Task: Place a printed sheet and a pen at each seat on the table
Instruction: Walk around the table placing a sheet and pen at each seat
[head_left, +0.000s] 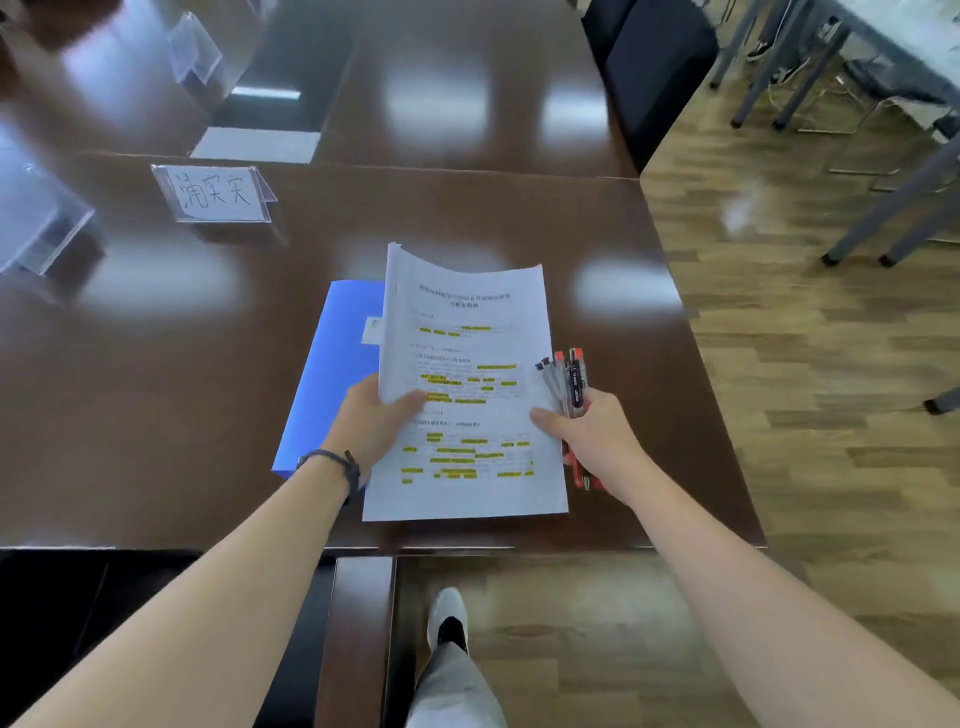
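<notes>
Both hands are engaged over the near edge of the tabletop (156, 415). Left hand (371, 421): thumb on top of a stack of printed sheets (467, 389), remaining fingers hidden beneath it, gripping the stack's left edge. A dark cord bracelet (332, 460) sits on that wrist. Stack condition: white pages, top page printed with yellow-highlighted lines, far end curling upward; it is held above the tabletop and partly overlaps a blue folder (332, 364) lying flat to its left. Whether the lower edge of the stack touches the tabletop cannot be determined.

Right hand (597, 431): thumb laid on the stack's right margin, fingers curled round a bundle of pens (569, 384), red and dark-bodied, their ends projecting above and below the fist. Exact pen count cannot be determined.

Further items, left to right: a clear acrylic stand (36, 223) at the far left; a clear name placard (215, 193) with handwritten characters, standing well beyond the folder; a dark chair (654, 67) at the tabletop's far right side; wood-pattern floor (805, 389) to the right; the person's shoe (449, 618) below the tabletop's edge.
</notes>
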